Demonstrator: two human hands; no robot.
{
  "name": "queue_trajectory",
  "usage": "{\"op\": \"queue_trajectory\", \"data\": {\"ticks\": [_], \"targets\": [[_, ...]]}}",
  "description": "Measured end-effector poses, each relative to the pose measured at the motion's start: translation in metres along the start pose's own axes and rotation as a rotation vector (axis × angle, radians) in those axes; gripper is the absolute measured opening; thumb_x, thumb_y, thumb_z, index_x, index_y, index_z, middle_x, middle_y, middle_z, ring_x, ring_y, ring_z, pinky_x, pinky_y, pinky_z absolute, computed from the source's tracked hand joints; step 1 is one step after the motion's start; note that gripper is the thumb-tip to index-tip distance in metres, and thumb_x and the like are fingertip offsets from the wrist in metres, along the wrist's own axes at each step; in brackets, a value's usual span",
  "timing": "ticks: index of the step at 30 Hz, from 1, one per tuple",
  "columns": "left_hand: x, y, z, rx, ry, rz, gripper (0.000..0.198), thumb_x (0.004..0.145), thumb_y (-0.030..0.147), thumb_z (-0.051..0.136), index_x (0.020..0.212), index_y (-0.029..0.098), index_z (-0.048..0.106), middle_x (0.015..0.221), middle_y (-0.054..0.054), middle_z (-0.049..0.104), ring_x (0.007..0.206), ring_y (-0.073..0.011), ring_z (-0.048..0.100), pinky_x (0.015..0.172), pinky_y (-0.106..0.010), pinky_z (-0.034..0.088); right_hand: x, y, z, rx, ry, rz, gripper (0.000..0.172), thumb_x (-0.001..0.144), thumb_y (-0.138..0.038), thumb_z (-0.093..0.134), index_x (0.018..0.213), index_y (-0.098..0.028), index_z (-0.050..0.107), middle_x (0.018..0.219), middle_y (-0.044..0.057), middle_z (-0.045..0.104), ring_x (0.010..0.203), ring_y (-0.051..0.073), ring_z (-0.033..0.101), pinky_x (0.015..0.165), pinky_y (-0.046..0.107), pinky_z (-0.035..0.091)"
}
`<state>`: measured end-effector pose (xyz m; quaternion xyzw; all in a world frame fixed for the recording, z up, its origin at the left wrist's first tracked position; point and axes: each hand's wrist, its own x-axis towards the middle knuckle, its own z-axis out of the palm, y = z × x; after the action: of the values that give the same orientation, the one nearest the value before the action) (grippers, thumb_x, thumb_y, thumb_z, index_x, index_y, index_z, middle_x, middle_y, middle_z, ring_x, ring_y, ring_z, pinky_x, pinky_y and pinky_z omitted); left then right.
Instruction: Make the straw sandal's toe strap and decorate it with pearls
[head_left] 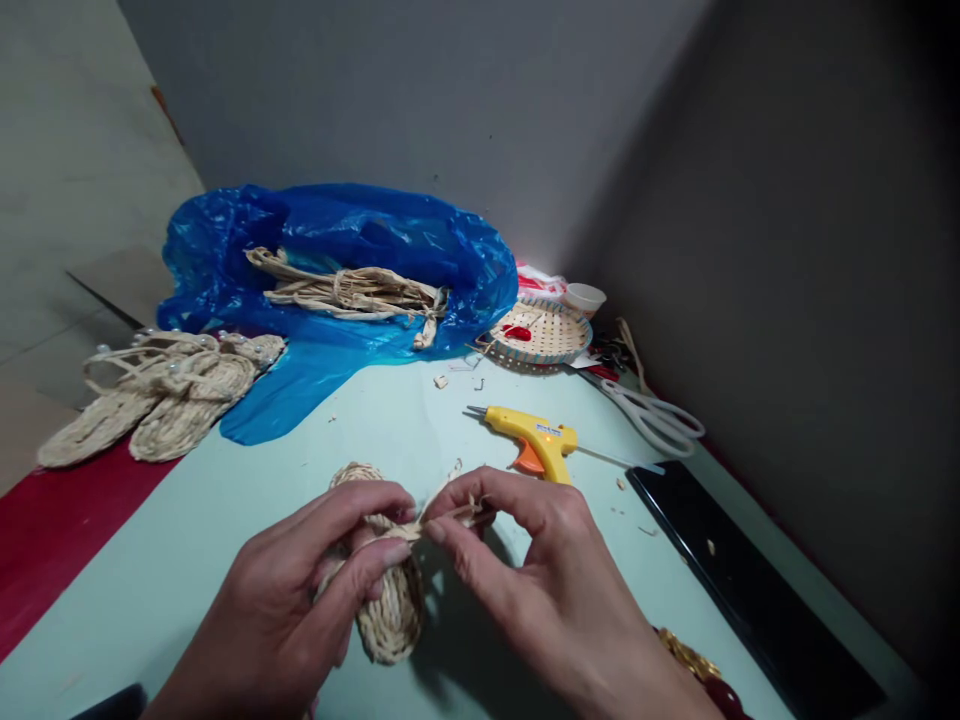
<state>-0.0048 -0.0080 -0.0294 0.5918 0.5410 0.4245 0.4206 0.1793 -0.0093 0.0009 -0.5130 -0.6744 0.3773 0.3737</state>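
Pinching apparently braided straw (407, 532): left hand (300, 578)

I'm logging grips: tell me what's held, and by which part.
A woven straw sole: the left hand grips its middle, with the straw band; the right hand pinches that band.

Pale green tabletop (270, 490) | blue bag (330, 225) | woven slippers (193, 403), left edge | round basket (529, 360) | scissors (628, 400) | glue gun (536, 430) | black slab (750, 590)
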Motion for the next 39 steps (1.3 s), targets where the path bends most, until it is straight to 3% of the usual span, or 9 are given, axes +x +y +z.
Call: {"op": "queue_trajectory", "data": {"ticks": [5,8,13,17,20,23,29,33,39], "targets": [[0.001,-0.007,-0.002,0.154,0.006,0.358,0.026,0.087,0.019,0.068,0.088,0.043,0.080,0.087,0.009,0.081,0.081,-0.0154,0.074,0.078,-0.019,0.053,0.000,0.000,0.000,-0.013,0.029,0.041,0.014,0.091,-0.027,0.066,0.080,-0.026,0.074,0.072,-0.005,0.074,0.070,0.015,0.067,0.066,0.024,0.050],[0.001,-0.007,0.000,0.204,-0.013,0.396,0.029,0.085,0.016,0.067,0.090,0.040,0.082,0.086,0.008,0.082,0.078,-0.0146,0.074,0.076,-0.019,0.053,0.000,-0.001,0.003,0.030,0.031,0.040,0.011,0.089,-0.026,0.070,0.080,-0.024,0.075,0.069,-0.004,0.073,0.066,0.013,0.066,0.062,0.023,0.050],[0.005,0.002,-0.001,0.060,0.006,0.022,0.011,0.078,0.031,0.074,0.068,0.030,0.078,0.063,0.003,0.074,0.050,-0.0130,0.062,0.048,-0.019,0.049,0.001,0.000,0.003,0.172,0.021,-0.025,0.007,0.091,-0.026,0.071,0.085,-0.023,0.073,0.075,-0.005,0.074,0.071,0.011,0.066,0.068,0.021,0.051],[0.014,0.010,-0.006,-0.191,-0.091,-0.311,0.017,0.068,0.038,0.087,0.069,0.024,0.076,0.047,0.004,0.066,0.039,-0.0084,0.053,0.041,-0.014,0.045,0.006,0.007,-0.002,0.205,0.214,-0.031,0.017,0.090,-0.032,0.071,0.105,-0.026,0.066,0.088,-0.003,0.073,0.080,0.014,0.064,0.076,0.027,0.052],[0.016,0.014,-0.006,-0.328,-0.012,-0.370,0.022,0.059,0.032,0.094,0.070,0.023,0.077,0.051,0.005,0.067,0.044,-0.0088,0.058,0.043,-0.013,0.048,0.009,0.015,-0.001,0.181,0.303,0.034,0.026,0.087,-0.039,0.072,0.108,-0.026,0.063,0.105,0.002,0.069,0.092,0.020,0.063,0.081,0.035,0.052],[0.013,0.016,-0.003,-0.414,0.075,-0.433,0.029,0.051,0.030,0.098,0.068,0.022,0.077,0.056,0.006,0.068,0.045,-0.0099,0.061,0.040,-0.014,0.049,0.008,0.018,0.003,0.179,0.152,0.116,0.037,0.085,-0.045,0.074,0.115,-0.028,0.061,0.115,0.004,0.066,0.102,0.024,0.063,0.084,0.038,0.051],[0.014,0.007,-0.003,-0.405,0.103,-0.423,0.031,0.052,0.036,0.098,0.070,0.024,0.076,0.058,0.008,0.071,0.035,-0.0039,0.055,0.037,-0.011,0.045,0.009,0.015,-0.025,-0.273,0.233,-0.078,0.013,0.100,-0.035,0.059,0.100,-0.024,0.065,0.096,0.001,0.071,0.086,0.017,0.065,0.077,0.028,0.047],[0.023,-0.015,-0.012,-0.303,0.248,-0.305,0.036,0.047,0.037,0.099,0.073,0.030,0.077,0.060,0.010,0.071,0.047,-0.0084,0.062,0.048,-0.010,0.052,0.017,0.022,-0.064,-0.806,0.237,0.106,0.026,0.103,-0.024,0.047,0.082,-0.019,0.060,0.070,0.004,0.063,0.059,0.018,0.053,0.058,0.032,0.031],[0.032,-0.037,-0.023,-0.104,0.318,-0.276,0.035,0.052,0.041,0.096,0.078,0.030,0.076,0.076,0.004,0.081,0.081,-0.0229,0.076,0.061,-0.017,0.061,0.016,0.032,-0.070,-0.882,0.111,0.285,0.042,0.094,-0.033,0.063,0.058,-0.024,0.043,0.054,0.002,0.051,0.048,0.016,0.038,0.055,0.033,0.017]]}}
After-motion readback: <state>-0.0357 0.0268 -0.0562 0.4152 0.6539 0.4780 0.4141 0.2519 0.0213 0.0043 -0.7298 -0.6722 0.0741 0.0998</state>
